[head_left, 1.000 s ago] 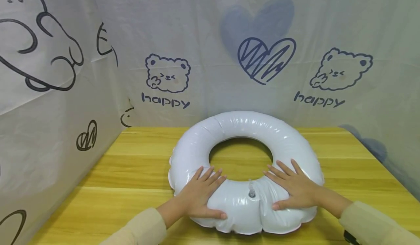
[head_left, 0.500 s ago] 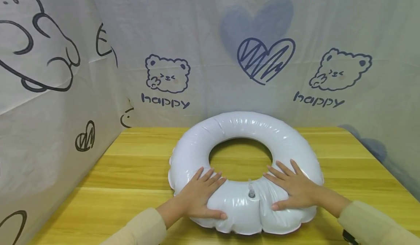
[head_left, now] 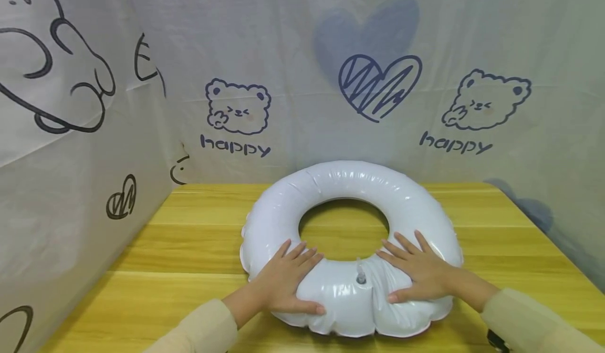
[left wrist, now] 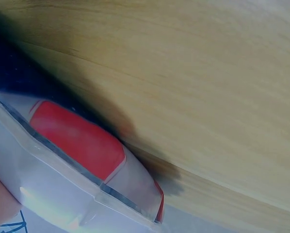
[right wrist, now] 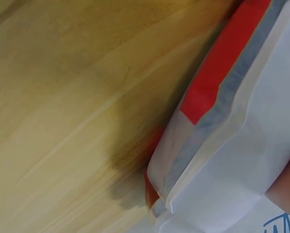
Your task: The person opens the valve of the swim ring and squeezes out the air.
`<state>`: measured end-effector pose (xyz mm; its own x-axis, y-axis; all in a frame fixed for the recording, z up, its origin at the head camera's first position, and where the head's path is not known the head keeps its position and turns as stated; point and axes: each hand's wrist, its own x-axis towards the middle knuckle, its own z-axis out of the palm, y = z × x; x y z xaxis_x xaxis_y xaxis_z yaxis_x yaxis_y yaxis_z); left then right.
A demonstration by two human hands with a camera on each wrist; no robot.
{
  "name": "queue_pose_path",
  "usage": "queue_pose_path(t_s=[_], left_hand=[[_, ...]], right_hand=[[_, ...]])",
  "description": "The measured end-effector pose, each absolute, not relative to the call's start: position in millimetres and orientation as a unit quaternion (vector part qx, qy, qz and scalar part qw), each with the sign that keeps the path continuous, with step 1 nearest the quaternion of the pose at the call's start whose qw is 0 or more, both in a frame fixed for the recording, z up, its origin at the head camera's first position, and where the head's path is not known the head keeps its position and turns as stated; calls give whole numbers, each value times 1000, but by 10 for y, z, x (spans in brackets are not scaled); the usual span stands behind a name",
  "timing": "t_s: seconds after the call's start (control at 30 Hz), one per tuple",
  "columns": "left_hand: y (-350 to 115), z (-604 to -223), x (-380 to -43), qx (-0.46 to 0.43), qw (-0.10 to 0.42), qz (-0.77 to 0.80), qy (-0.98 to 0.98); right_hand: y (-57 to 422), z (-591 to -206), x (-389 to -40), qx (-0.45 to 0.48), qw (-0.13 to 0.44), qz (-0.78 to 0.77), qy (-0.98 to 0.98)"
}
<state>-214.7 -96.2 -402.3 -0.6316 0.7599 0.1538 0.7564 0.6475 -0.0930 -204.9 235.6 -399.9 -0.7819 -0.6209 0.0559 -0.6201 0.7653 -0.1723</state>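
A white inflatable swim ring lies on the wooden table, plump at the back and creased at its near right part. My left hand rests on the ring's near left side with fingers spread. On the near right side my right hand lies flat, fingers spread too. Between the hands a clear valve stands up from the ring. Both wrist views show the ring's seam and, below it, a red patch on the underside; the right wrist view has a similar red patch.
The table has a yellow wood grain. Behind it and along the left hang pale cloth sheets printed with bears, hearts and the word "happy". A small dark object shows beneath the right sleeve.
The hands and the ring hold the same places relative to each other. The whole head view has shifted very slightly.
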Motion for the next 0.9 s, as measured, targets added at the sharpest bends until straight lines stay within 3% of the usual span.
queue_pose_path(t_s=[0.9], left_hand=[[-916, -3888, -2166, -422, 81, -39, -902]], right_hand=[[2390, -4116, -2080, -346, 4, -108, 932]])
